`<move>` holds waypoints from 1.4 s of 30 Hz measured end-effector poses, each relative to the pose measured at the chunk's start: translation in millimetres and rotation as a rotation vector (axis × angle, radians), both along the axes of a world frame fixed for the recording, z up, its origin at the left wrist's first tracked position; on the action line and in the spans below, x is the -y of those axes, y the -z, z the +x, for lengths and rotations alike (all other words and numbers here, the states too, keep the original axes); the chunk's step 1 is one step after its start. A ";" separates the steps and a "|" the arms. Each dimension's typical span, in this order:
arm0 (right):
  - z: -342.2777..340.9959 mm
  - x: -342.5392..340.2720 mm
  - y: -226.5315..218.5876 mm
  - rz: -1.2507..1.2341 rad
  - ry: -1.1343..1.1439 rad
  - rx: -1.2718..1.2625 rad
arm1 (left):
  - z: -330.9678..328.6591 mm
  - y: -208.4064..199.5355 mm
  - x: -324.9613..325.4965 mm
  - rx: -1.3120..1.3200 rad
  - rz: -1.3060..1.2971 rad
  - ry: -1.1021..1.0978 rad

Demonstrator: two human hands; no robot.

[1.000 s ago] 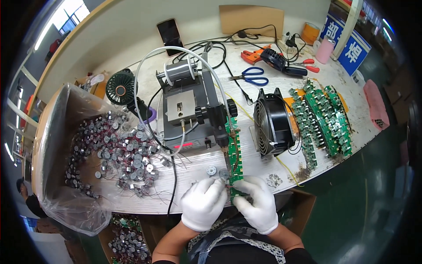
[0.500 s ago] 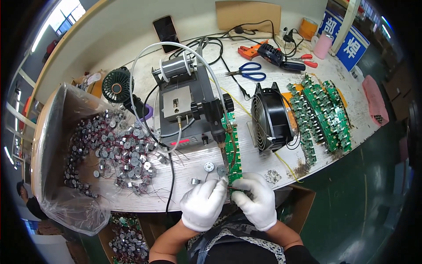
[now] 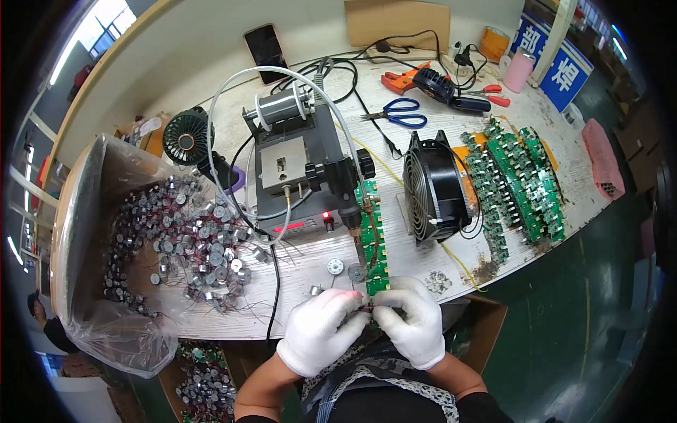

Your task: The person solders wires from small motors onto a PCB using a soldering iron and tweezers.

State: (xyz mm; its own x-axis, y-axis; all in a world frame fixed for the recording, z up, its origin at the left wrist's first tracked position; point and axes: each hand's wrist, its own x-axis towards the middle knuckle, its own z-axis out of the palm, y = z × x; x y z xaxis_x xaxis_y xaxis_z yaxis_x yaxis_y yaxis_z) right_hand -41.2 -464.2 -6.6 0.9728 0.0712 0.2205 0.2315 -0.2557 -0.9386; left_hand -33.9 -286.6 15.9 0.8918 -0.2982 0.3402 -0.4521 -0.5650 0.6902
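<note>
My left hand (image 3: 317, 328) and my right hand (image 3: 409, 321), both in white gloves, meet at the table's front edge. Their fingertips pinch thin dark-red wires (image 3: 365, 308) between them; the wire ends are hidden by the fingers. A strip of green circuit boards (image 3: 379, 264) runs away from my fingers, under the soldering iron (image 3: 357, 240) held in its stand. Left of the strip lie small round metal motors: one with a pale face (image 3: 335, 266), a grey one (image 3: 356, 273) by the iron tip, and another (image 3: 316, 290) beside my left hand.
A soldering station (image 3: 296, 183) with a solder spool (image 3: 281, 109) stands behind. Many wired motors (image 3: 204, 247) spill from a plastic-lined box (image 3: 77, 240) at left. On the right are a black fan (image 3: 434, 187), board strips (image 3: 515, 183) and blue scissors (image 3: 402, 114).
My left hand has shifted slightly left and down, its fingertips drawing back from beside the iron. A red light now shows on the station and a reddish glow on the left glove.
</note>
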 end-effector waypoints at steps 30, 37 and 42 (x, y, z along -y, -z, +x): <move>-1.8 1.1 -2.2 -0.033 -0.028 0.088 | 1.3 -5.4 -3.6 -0.477 -0.158 -0.171; -3.5 -0.9 -1.2 -0.035 -0.030 0.071 | 0.0 -0.8 -0.1 -0.397 -0.155 -0.206; -3.2 -3.9 -5.4 -0.050 -0.036 0.089 | -0.3 0.4 -1.4 -0.431 -0.199 -0.228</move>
State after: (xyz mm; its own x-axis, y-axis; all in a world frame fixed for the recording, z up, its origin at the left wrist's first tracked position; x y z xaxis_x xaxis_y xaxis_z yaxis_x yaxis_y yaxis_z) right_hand -44.4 -460.4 -1.2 0.9461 0.1185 0.3014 0.3234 -0.2917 -0.9002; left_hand -34.2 -285.2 15.5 0.9980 -0.0473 -0.0419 0.0159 -0.4547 0.8905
